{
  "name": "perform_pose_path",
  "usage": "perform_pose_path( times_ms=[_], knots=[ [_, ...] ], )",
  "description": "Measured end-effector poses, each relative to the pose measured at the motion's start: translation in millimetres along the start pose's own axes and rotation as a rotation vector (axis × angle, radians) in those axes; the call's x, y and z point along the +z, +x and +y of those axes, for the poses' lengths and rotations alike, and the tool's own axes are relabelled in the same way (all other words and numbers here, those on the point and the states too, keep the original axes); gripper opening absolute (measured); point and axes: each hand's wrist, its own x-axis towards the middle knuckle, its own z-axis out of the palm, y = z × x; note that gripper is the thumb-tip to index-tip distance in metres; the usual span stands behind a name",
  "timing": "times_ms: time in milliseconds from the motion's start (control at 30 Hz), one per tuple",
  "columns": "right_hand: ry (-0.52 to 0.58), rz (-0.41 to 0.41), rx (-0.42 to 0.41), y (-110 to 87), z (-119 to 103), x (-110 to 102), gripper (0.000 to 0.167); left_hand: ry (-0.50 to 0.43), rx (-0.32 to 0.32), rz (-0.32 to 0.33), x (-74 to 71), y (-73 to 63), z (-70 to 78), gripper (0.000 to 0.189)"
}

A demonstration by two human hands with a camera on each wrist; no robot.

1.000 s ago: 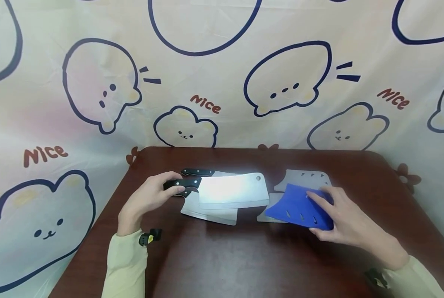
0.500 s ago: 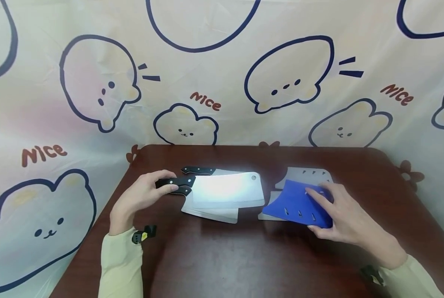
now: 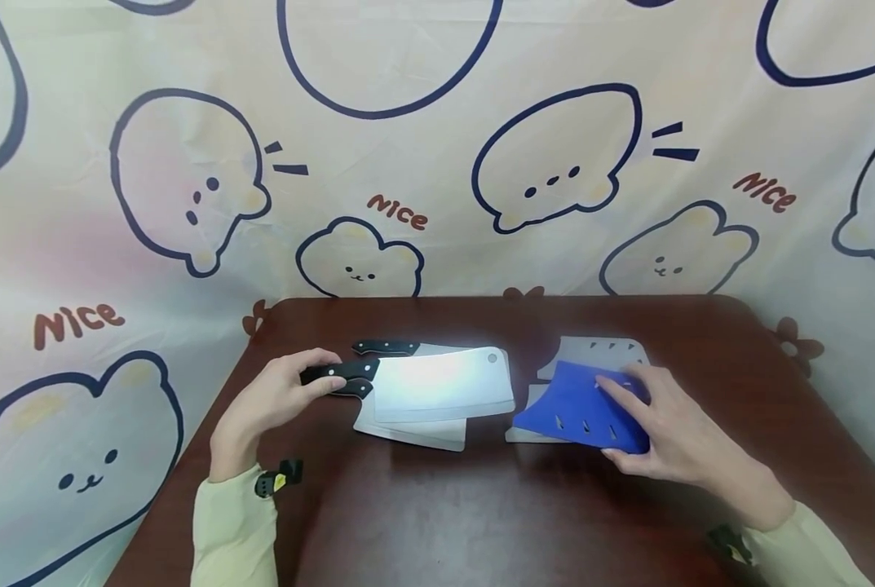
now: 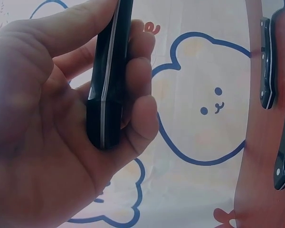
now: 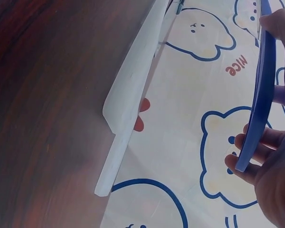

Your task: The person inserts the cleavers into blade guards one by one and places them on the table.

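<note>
My left hand (image 3: 268,408) grips the black riveted handle of a cleaver (image 3: 444,387), whose bright blade points right above the table. In the left wrist view, fingers and thumb wrap that handle (image 4: 109,71). My right hand (image 3: 682,436) holds a blue blade cover (image 3: 580,403) with slots by its edges, pinched between thumb and fingers. The right wrist view shows the blue cover (image 5: 259,95) edge-on. Cleaver and cover are apart, with a small gap between blade tip and cover.
Two more cleavers lie beneath the held one: one behind, with its black handle (image 3: 386,348) showing, and one in front, its blade (image 3: 415,436) partly covered. Two pale covers, a rear one (image 3: 602,352) and a front one (image 3: 536,434), lie under the blue cover on the brown table (image 3: 408,522).
My left hand has drawn the cleaver slightly left, uncovering more of the front cleaver's handle. The blue cover has shifted slightly left in my right hand. The head view has tilted a little.
</note>
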Motion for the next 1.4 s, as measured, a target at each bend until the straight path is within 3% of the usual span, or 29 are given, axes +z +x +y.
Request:
perform_pose_path(
  times_ms=[833, 1000, 1233, 1400],
  knots=[
    [0.022, -0.019, 0.047, -0.6, 0.8, -4.4, 0.098, -0.015, 0.012, 0.002, 4.2, 0.9, 1.8, 0.026],
    [0.030, -0.044, 0.037, -0.6, -1.9, -6.7, 0.098, -0.007, 0.039, 0.007, 3.9, -1.1, 3.2, 0.028],
    [0.049, -0.052, 0.016, -1.4, -6.9, -6.6, 0.098, 0.003, 0.064, -0.031, 2.7, -3.5, 3.7, 0.035],
    [0.080, -0.024, -0.051, -1.5, -11.5, -5.2, 0.094, -0.030, 0.052, -0.083, 3.3, -6.3, 2.2, 0.042]
  ],
)
